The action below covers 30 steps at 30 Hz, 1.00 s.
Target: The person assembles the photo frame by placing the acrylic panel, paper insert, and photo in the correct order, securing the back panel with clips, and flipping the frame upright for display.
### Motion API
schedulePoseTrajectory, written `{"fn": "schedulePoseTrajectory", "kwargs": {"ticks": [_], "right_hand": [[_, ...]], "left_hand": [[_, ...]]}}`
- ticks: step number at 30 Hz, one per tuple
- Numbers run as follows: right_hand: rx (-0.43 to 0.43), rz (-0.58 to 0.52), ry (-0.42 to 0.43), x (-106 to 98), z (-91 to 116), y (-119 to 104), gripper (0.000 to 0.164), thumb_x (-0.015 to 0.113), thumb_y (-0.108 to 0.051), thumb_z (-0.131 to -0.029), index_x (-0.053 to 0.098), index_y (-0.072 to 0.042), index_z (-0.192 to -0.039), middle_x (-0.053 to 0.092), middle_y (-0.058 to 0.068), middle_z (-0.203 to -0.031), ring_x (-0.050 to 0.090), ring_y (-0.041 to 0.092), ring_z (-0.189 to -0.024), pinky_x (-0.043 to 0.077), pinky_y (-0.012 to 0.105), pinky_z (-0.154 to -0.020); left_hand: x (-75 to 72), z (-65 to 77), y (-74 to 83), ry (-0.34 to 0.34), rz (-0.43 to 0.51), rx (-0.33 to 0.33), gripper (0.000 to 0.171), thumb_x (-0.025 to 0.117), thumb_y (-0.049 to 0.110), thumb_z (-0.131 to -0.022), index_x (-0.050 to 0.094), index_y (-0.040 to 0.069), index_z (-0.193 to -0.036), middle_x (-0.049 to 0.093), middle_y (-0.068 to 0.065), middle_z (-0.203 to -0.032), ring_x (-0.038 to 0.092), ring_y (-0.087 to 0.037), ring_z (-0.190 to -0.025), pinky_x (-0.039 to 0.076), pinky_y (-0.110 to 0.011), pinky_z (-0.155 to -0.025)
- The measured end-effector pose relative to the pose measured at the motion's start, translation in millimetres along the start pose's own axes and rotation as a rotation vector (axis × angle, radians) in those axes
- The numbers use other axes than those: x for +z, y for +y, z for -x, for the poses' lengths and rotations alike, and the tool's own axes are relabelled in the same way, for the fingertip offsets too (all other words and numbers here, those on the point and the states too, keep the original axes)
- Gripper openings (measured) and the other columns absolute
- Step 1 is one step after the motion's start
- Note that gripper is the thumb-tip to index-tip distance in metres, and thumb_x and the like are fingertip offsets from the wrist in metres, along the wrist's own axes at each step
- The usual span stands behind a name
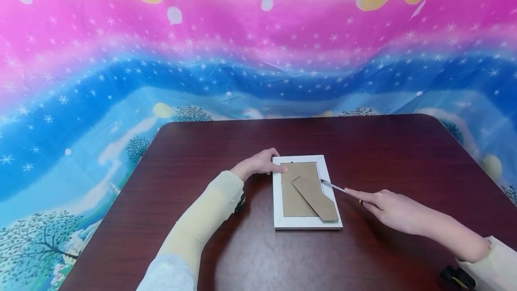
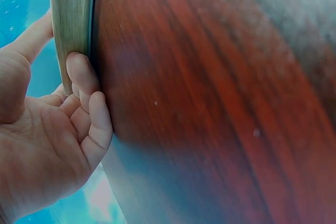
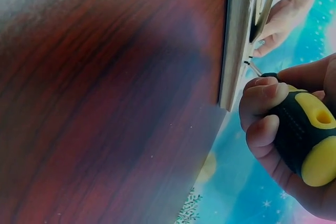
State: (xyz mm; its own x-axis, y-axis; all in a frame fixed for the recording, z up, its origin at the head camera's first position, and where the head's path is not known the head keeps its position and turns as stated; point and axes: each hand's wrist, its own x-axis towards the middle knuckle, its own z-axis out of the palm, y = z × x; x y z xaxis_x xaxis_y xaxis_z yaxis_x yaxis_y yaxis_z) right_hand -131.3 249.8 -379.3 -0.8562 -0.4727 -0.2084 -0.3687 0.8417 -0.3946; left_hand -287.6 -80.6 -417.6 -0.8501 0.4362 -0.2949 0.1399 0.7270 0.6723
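Note:
A white picture frame (image 1: 278,205) lies face down on the dark red-brown table, its brown backing board (image 1: 291,203) showing. A cardboard easel leg (image 1: 319,199) slants across that board toward the near right corner. My left hand (image 1: 258,163) grips the frame's far left corner, thumb on the top face and fingers at the side edge. In my right hand (image 1: 397,210) is a screwdriver (image 1: 334,186); its black and yellow handle (image 3: 289,135) shows in the right wrist view. The screwdriver's tip is right at the inner right edge of the border, beside a small dark tab (image 3: 250,57).
The wood-grain table (image 1: 210,138) extends around the frame on all sides. Behind it hangs a pink and blue cloth (image 1: 242,48) with snowflakes and trees. Dark wrist devices (image 1: 241,202) sit at both cuffs.

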Motion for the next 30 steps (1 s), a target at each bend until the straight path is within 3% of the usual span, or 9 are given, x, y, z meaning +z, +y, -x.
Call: {"fn": "schedulePoseTrajectory", "kwargs": {"ticks": [13,23,30], "right_hand": [[0.001,0.054,0.008,2,-4,-10,0.053,0.054,-0.013,-0.098,0.043,-0.029,-0.148,0.040,-0.010,-0.054,0.022,0.007,-0.046,0.032,0.026,-0.047],[-0.189,0.334,0.155,4,-8,-24,0.049,0.061,-0.005,-0.091,0.056,-0.014,-0.138,0.031,-0.012,-0.052,0.026,0.005,-0.045,0.026,0.024,-0.041],[-0.122,0.241,0.106,-5,-6,-20,0.051,0.058,-0.010,-0.095,0.050,-0.024,-0.143,0.036,-0.015,-0.055,0.033,0.003,-0.050,0.030,0.025,-0.045]], "left_hand": [[1.1,1.7,-0.2,0.008,0.004,-0.020,0.047,0.075,0.035,-0.087,0.050,0.008,-0.117,0.054,-0.008,-0.102,0.056,-0.020,-0.073,0.048,-0.030,-0.065],[1.2,2.0,1.9,-0.003,-0.003,-0.017,0.048,0.074,0.035,-0.087,0.050,0.008,-0.118,0.054,-0.007,-0.102,0.057,-0.020,-0.074,0.048,-0.030,-0.068],[-1.1,2.5,1.4,-0.009,0.005,-0.010,0.046,0.074,0.034,-0.088,0.050,0.007,-0.116,0.055,-0.008,-0.100,0.057,-0.020,-0.073,0.048,-0.030,-0.067]]}}
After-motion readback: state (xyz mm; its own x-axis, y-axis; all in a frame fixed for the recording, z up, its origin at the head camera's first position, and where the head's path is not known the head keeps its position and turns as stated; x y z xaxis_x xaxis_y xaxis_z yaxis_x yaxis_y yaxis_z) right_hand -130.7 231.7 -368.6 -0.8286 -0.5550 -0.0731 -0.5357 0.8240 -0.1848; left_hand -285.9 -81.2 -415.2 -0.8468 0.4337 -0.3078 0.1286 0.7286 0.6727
